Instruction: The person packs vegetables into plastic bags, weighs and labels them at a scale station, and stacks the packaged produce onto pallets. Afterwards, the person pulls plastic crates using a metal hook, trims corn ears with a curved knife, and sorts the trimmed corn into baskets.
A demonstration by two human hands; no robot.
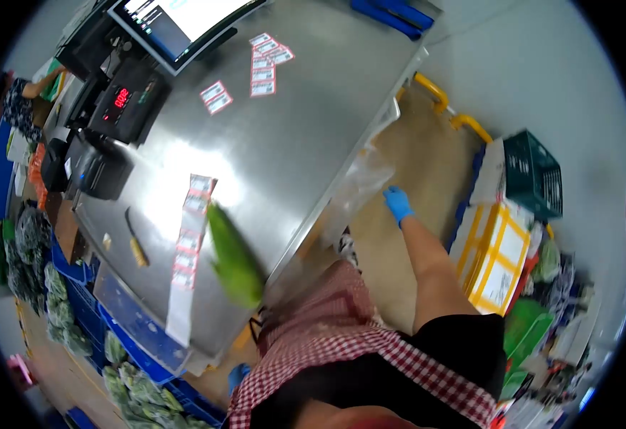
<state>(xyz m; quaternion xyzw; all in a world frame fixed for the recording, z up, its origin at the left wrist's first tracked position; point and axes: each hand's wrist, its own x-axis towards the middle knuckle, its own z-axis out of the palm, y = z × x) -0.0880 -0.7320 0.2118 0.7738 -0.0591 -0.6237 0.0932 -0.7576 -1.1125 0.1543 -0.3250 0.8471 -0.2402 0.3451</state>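
My right hand [398, 205], in a blue glove, is held out past the table's right edge, beside a clear plastic bag [361, 182] hanging there. Its fingers look loosely extended with nothing visible in them, and a gap seems to separate it from the bag. Only a bit of my left hand [238, 376], also blue-gloved, shows low by my apron; its fingers are hidden. An ear of corn in green husk [233, 256] lies on the steel table [306, 93] near my body. Beside it runs a strip of printed labels [186, 261].
A curved knife [136, 239] lies at the table's left. Further back are a scale [128, 100], a label printer [100, 168], a monitor [184, 25] and more labels [263, 64]. A taped foam box [495, 257] and green crate [533, 174] stand right. Another person [23, 104] works far left.
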